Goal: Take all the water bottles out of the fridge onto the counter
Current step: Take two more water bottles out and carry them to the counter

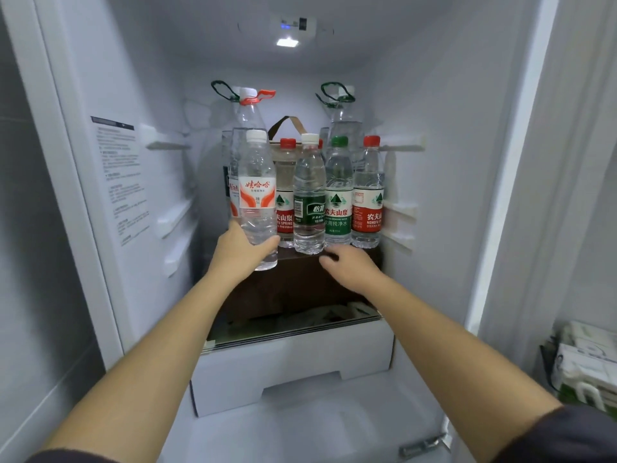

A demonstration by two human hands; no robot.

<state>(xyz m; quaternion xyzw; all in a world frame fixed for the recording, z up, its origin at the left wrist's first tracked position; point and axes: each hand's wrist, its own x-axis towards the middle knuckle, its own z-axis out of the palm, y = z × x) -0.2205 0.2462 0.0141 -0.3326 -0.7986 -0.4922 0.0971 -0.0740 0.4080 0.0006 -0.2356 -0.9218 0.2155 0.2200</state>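
I look into an open fridge (160, 182). My left hand (238, 250) grips a white-capped bottle with a red and white label (257, 198), lifted a little off the dark brown box (293, 285) that the bottles stand on. A white-capped bottle with a dark green label (309, 198) stands beside it. My right hand (350, 265) reaches in just below that bottle, fingers loosely curled and holding nothing. Further right stand a green-capped bottle (339, 192) and a red-capped bottle (368, 192). Another red-capped bottle (286, 195) stands behind. Two large handled bottles (248, 111) (344, 111) stand at the back.
A brown bag handle (288, 125) shows between the bottles. Below the brown box are a glass shelf (293, 332) and a white drawer (293, 365). Shelf rails line both inner walls. Packs of tissues (584, 359) sit at the far right outside the fridge.
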